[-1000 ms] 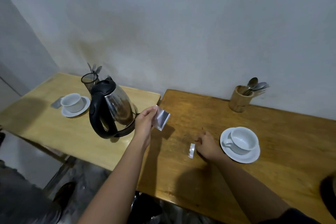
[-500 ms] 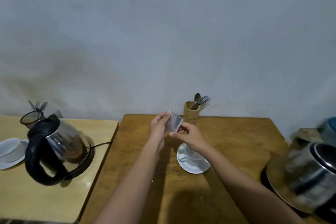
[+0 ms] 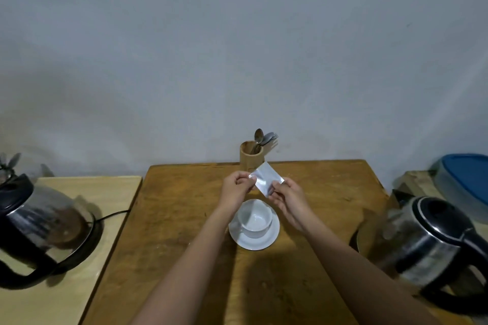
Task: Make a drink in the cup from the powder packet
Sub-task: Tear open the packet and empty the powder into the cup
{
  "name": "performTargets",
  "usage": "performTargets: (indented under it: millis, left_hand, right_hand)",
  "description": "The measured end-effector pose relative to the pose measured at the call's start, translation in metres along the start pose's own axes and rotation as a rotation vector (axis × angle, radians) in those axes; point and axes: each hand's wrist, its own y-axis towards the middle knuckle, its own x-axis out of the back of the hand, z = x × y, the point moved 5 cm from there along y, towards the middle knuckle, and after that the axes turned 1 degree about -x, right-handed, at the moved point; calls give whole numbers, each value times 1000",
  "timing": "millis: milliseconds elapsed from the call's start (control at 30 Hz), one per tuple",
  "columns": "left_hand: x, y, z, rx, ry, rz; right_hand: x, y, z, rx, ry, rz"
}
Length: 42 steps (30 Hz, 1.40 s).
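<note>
Your left hand and right hand both pinch the packet, each hand's fingers closed on one of its edges, so it hangs tilted in the air above the far rim of the cup. The cup looks empty and sits on a saucer on the brown table, between your forearms. Behind the packet a wooden holder with cutlery stands against the wall. One kettle is on the paler table to your left, and another kettle sits at the right edge, with a blue-lidded tub beyond it.
</note>
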Motion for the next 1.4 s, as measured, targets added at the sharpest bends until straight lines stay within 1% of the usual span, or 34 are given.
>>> performTargets:
  millis: [100, 267, 367, 433, 533, 633, 900, 1033, 1133, 1333, 1400]
  left_hand:
    - [-1, 10, 12, 28, 110, 30]
    - [-8, 26, 25, 53, 339, 142]
    - [-13, 34, 29, -17, 560, 198]
    - [-16, 38, 31, -92, 700, 226]
    - [-18, 39, 34, -157, 791, 231]
    - [-16, 41, 37, -156, 802, 222]
    - [-7, 41, 53, -97, 777, 230]
    - [2, 36, 60, -52, 680, 186]
    - [7, 30, 64, -36, 613, 154]
    - [12, 22, 64, -46, 621, 78]
    - [14, 21, 64, -60, 640, 59]
  right_hand:
    - [7, 7, -11, -66, -98, 15]
    - [21, 20, -20, -156, -362, 23]
    - [26, 26, -17, -144, -542, 32]
    - [27, 33, -16, -127, -712, 57]
    - [21, 41, -15, -77, -957, 147]
    - [9, 46, -11, -11, -1166, 233]
    - [-18, 43, -3, 110, -1480, 405]
    - [-21, 43, -1, 108, -1516, 433]
    - [-23, 41, 1, 100, -1586, 444]
    - [-26, 36, 4, 129, -1617, 362]
    - [-27, 35, 3, 135, -1613, 365]
